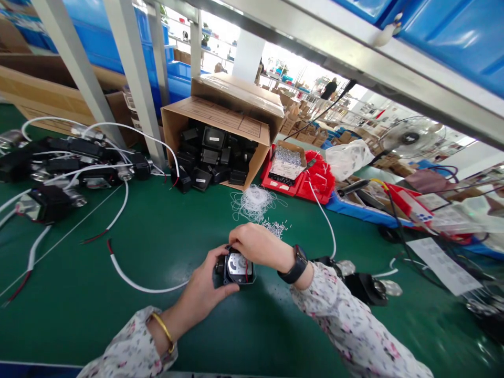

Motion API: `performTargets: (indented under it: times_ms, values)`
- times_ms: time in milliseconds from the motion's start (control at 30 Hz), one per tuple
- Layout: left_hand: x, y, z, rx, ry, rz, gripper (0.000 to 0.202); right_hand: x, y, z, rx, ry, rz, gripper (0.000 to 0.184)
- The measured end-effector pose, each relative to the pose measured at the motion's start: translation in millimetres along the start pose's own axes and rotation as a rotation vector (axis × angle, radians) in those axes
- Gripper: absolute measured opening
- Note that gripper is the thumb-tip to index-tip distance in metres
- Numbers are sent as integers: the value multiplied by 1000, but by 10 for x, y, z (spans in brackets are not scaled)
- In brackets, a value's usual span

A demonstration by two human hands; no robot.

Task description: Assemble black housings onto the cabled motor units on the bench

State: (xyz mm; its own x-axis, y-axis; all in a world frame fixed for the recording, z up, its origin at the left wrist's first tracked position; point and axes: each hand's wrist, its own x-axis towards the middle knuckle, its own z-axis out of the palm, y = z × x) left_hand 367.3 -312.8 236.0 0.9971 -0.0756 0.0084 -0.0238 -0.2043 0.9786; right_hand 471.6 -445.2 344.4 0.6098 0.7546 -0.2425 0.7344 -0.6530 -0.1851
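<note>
My left hand [205, 289] is wrapped round a small black housing [237, 268] with a grey metal plate and a red wire inside, holding it just above the green mat. A white cable runs from it to the left. My right hand [258, 242] curls over the housing's top edge, fingers closed on it. I wear a gold bangle on the left wrist and a black watch on the right.
A tipped cardboard box [220, 126] full of black housings lies at the back. Finished units with white cables [74, 163] pile at the left. A tangle of white ties [254, 202] sits ahead. Red bins [299, 173] and more units [366, 286] lie right.
</note>
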Motion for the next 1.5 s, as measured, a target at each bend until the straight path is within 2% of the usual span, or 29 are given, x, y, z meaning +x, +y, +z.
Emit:
performTargets:
  times_ms: [433, 667, 800, 967, 1067, 1167, 1267, 1367, 1433, 1500]
  values:
    - [7, 9, 23, -72, 42, -28, 71, 86, -105, -114, -8, -55, 96, 13]
    - [1, 21, 22, -94, 51, -27, 70, 124, -117, -152, -18, -93, 74, 15]
    - [-1, 2, 23, -95, 42, -13, 72, 182, -59, -110, 13, -99, 67, 9]
    - [1, 30, -5, -68, 18, 23, 71, 277, 44, -99, 2, -116, 65, 23]
    - [10, 89, -37, -2, 2, 51, 66, 313, 132, -104, 63, -232, 91, 28]
    - [19, 131, -66, 103, -5, 104, 62, 299, 232, -80, 266, -352, 73, 19]
    - [22, 125, -77, 156, -7, 131, 61, 213, 315, -31, 370, -314, 15, 9]
    - [17, 74, -65, 136, -13, 115, 61, 61, 365, 29, 402, -218, -36, 11]
    - [14, 32, -49, 112, -17, 101, 60, -60, 381, 83, 451, -155, -21, 14]
    - [11, -3, -31, 87, -16, 95, 58, -181, 374, 157, 561, -137, 53, 17]
